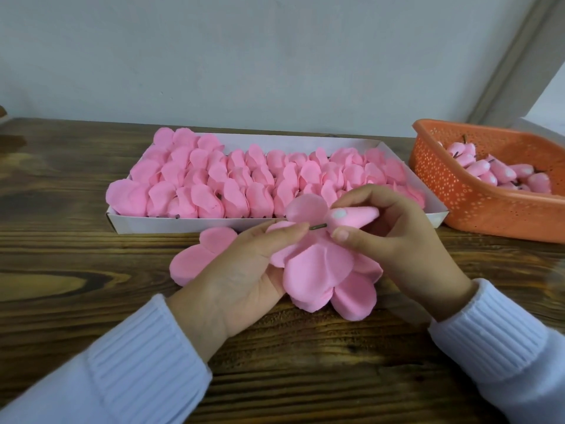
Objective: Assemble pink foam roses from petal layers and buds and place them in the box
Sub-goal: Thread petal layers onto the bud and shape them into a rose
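Two white ribbed sleeves fill the bottom corners, one on each arm. Just above them, the left hand has its grip closed on a stack of petal layers, thumb on top and fingers beneath, holding it slightly above the table. At least two layers show in the stack, but the overlap hides the exact number. The right hand pinches one bud between thumb and fingers. The bud's single short dark stem points left toward the stack's middle, close to the left thumb tip. One loose petal layer lies flat on the table, partly under the left hand and just in front of the one white box. Finished roses fill the box in about three rows, too crowded to count. One orange basket at the right holds a heap of spare buds, roughly ten showing.
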The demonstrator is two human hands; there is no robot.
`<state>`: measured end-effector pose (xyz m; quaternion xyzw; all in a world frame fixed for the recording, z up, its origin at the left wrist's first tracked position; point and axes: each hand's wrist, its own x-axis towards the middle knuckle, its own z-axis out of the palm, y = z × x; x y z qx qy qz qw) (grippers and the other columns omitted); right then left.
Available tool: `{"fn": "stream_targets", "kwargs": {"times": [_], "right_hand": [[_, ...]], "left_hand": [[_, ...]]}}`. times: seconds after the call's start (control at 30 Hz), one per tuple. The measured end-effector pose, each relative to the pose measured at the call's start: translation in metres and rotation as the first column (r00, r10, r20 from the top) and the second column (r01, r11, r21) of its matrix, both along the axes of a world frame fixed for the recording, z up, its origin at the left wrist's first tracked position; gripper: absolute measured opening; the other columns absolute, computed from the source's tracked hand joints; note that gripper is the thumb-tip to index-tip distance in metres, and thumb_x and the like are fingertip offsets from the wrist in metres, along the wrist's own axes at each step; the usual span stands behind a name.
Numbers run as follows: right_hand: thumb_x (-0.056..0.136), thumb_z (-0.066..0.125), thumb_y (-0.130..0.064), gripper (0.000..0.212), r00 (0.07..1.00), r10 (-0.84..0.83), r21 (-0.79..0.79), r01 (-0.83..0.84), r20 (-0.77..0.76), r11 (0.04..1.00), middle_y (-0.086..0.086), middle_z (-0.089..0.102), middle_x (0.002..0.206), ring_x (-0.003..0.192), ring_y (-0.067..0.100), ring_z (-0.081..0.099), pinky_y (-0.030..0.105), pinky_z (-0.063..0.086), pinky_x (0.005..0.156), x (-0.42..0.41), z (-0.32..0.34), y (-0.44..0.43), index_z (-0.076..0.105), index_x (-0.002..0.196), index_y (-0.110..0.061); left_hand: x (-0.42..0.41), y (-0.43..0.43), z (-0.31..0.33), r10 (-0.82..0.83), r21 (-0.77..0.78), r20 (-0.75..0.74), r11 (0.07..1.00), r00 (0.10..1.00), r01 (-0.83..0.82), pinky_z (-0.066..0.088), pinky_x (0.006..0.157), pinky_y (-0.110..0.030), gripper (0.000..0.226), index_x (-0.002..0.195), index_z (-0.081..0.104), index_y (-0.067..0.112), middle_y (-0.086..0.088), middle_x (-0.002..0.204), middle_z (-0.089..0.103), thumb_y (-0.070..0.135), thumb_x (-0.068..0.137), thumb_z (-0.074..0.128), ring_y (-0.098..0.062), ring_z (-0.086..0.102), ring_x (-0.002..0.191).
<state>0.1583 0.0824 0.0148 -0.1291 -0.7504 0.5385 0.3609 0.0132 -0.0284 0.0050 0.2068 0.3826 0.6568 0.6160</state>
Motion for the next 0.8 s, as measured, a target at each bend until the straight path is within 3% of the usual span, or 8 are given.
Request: {"fn": "stream_targets", "kwargs": {"times": [0.1,0.17,0.23,0.37,0.43,0.5,0.67,0.8], "right_hand": [[0.067,0.077,-0.013,0.031,0.999,-0.034,0.069,0.034,0.005,0.997,-0.01,0.068,0.089,0.087,0.006,0.063,0.019,0.051,0.078,-0.001,0.001,-0.002,0.064,0.095,-0.017],[0.068,0.078,-0.014,0.031,0.994,-0.103,0.111,0.106,-0.035,0.988,-0.01,0.067,0.089,0.087,0.006,0.062,0.02,0.051,0.076,-0.001,0.002,-0.004,0.063,0.094,-0.016],[0.07,0.079,-0.017,0.028,0.977,-0.19,0.169,0.205,-0.1,0.964,-0.012,0.065,0.087,0.085,0.007,0.061,0.023,0.051,0.074,0.0,0.002,-0.005,0.062,0.092,-0.019],[0.073,0.079,-0.022,0.027,0.942,-0.29,0.338,0.332,-0.169,0.881,-0.009,0.067,0.088,0.078,0.01,0.064,0.023,0.053,0.066,0.002,0.004,-0.009,0.061,0.093,-0.026],[0.073,0.08,-0.022,0.028,0.952,-0.276,0.397,0.306,-0.133,0.865,-0.009,0.069,0.092,0.075,0.009,0.065,0.018,0.051,0.062,0.001,0.004,-0.012,0.063,0.095,-0.026],[0.075,0.077,-0.017,0.029,0.965,-0.25,0.424,0.259,-0.077,0.868,-0.01,0.068,0.097,0.076,0.005,0.065,0.012,0.05,0.064,0.0,0.002,-0.014,0.064,0.098,-0.027],[0.081,0.072,-0.017,0.022,0.977,-0.215,0.394,0.195,0.006,0.898,-0.008,0.069,0.092,0.077,0.013,0.069,0.028,0.058,0.067,-0.001,0.0,-0.015,0.066,0.1,-0.027],[0.078,0.077,-0.018,0.028,0.966,-0.257,0.419,0.223,0.025,0.88,-0.009,0.067,0.094,0.073,0.01,0.067,0.02,0.055,0.065,-0.001,0.0,-0.014,0.062,0.099,-0.03]], "left_hand": [[0.001,0.0,-0.002,0.019,-0.008,0.02,1.0,1.0,-0.019,0.051,0.082,-0.037,0.019,0.097,0.065,-0.005,-0.017,0.09,0.064,0.003,0.085,0.052,-0.024,0.061,0.087],[0.001,0.001,-0.002,0.071,-0.017,0.01,0.997,0.997,-0.071,0.05,0.084,-0.036,0.018,0.085,0.064,0.0,-0.016,0.085,0.062,-0.002,0.089,0.048,-0.024,0.06,0.084],[0.002,0.001,0.0,0.119,-0.022,0.006,0.993,0.993,-0.119,0.052,0.085,-0.035,0.02,0.098,0.064,-0.008,-0.02,0.096,0.062,-0.003,0.093,0.045,-0.027,0.06,0.091],[0.001,0.001,0.001,0.169,-0.012,0.034,0.986,0.985,-0.169,0.059,0.062,-0.024,0.021,0.102,0.061,-0.009,-0.017,0.088,0.067,-0.004,0.096,0.042,-0.02,0.066,0.079],[0.001,0.002,0.0,0.189,-0.007,0.037,0.982,0.981,-0.188,0.059,0.069,-0.026,0.024,0.108,0.062,-0.007,-0.019,0.097,0.069,-0.003,0.097,0.041,-0.022,0.068,0.086],[0.002,0.002,0.0,0.205,-0.004,0.02,0.979,0.979,-0.205,0.059,0.067,-0.025,0.025,0.105,0.065,-0.004,-0.017,0.095,0.07,-0.003,0.097,0.041,-0.021,0.069,0.083],[0.005,0.0,0.003,0.216,0.03,-0.037,0.976,0.976,-0.215,0.049,0.046,-0.017,0.03,0.089,0.066,0.0,-0.007,0.068,0.069,-0.003,0.098,0.037,-0.011,0.067,0.058],[0.004,-0.001,0.001,0.192,0.008,-0.045,0.981,0.98,-0.192,0.057,0.063,-0.026,0.026,0.112,0.058,-0.012,-0.019,0.095,0.066,-0.002,0.097,0.04,-0.022,0.066,0.083]]}}
